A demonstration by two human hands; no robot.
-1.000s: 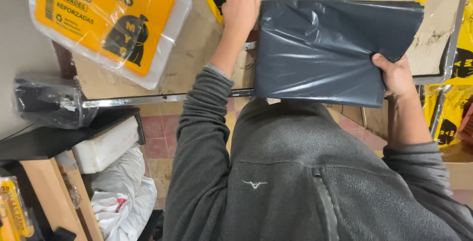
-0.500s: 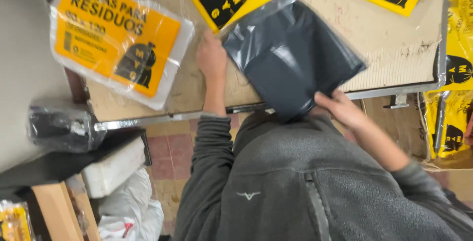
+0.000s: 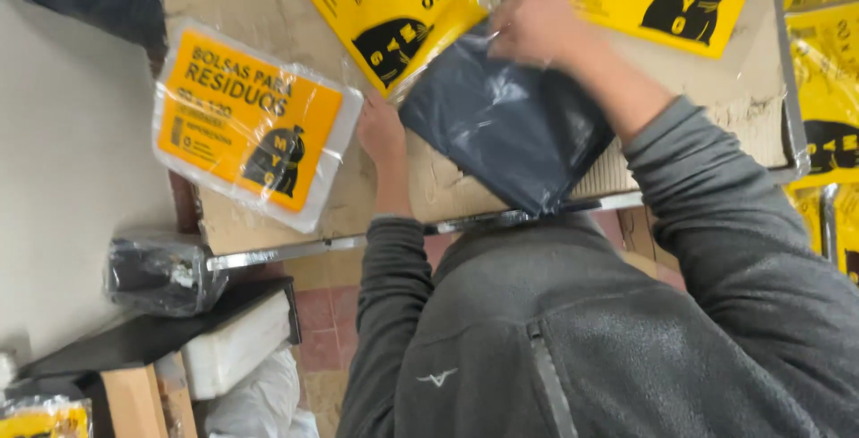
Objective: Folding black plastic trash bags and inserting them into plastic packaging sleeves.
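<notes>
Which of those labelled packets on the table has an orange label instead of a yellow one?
The orange-label packet lying alone at the left of the cardboard-topped table, beside the left hand. The other packets, like the yellow packet further up, carry yellow labels.

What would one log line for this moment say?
left hand: flat on cardboard table | right hand: gripping dark folded bags | yellow sleeve: beside bags

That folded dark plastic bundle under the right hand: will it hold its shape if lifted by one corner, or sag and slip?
Probably sags: the dark plastic bundle is thin folded film, creased, overhanging the cardboard-covered table edge. Likely slippery, since its surface shines glossy. Seemingly light; the right hand grips its top corner, the left hand rests beside it.
</notes>
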